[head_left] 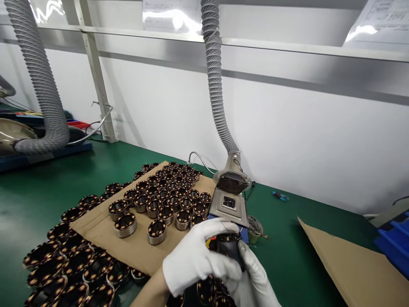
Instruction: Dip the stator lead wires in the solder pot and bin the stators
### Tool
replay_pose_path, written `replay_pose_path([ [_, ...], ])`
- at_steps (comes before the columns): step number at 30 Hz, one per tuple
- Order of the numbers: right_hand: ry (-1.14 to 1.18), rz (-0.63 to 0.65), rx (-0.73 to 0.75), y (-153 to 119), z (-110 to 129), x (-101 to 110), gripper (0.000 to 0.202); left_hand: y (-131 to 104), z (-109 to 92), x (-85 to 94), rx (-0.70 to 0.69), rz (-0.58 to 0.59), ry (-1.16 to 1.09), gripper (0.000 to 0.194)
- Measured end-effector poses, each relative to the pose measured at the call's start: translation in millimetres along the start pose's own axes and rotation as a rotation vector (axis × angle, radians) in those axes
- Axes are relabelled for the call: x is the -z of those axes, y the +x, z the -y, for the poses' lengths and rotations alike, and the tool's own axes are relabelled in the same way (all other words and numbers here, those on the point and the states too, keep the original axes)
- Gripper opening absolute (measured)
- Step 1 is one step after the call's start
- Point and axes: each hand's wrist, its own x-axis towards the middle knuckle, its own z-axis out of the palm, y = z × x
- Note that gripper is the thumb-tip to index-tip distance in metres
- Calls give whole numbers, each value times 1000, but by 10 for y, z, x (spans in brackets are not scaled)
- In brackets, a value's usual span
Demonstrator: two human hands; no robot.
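Partly hidden, our left hand (194, 260) and right hand (254, 277), fingers gripping a dark stator (228, 249), wall papers (377, 21) unreadable.

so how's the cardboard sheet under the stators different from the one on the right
The cardboard sheet under the stators lies flat on the green table and carries rows of wound stator rings. The cardboard on the right is bare, reaches out of the picture, and its near corner seems slightly raised. Both are plain brown.
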Motion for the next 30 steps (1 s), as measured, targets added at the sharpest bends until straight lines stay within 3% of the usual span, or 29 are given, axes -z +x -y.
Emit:
replay_pose_path([
  [3, -45, 24, -17, -25, -52, 0, 28, 61, 84, -73, 24, -297, -201, 13],
  [6, -4, 47, -83, -136, -8, -157, 36, 94, 142, -20, 41, -478, -380, 11],
  [8, 51, 55, -117, -174, 26, -257, 38, 100, 137, 53, 36, -499, -389, 14],
  [11, 101, -12, -78, -91, -31, -284, 33, 88, 86, 63, 167, -283, -301, 23],
  [13, 107, -91, 17, 21, -135, -231, 27, 82, 57, -22, 203, -224, -308, 27],
  [16, 111, -133, 103, 100, -236, -166, 31, 99, 59, -149, 184, -434, -448, 17],
  [20, 173, 25, -102, -57, -78, -249, 29, 139, 115, -84, 115, -648, -633, 14],
  [22, 254, 110, -202, -132, 41, -303, 33, 125, 113, 0, 60, -695, -639, 16],
  [23, 287, 140, -227, -146, 84, -314, 35, 105, 97, 33, 52, -634, -580, 21],
  [27, 332, 139, -200, -92, 124, -226, 40, -14, -22, 55, 79, -65, -171, 71],
  [28, 327, 122, -198, -74, 113, -188, 41, -34, -45, 39, 64, -2, -96, 78],
  [30, 298, 107, -218, -60, 83, -128, 40, -44, -64, -2, 62, 27, -97, 74],
])
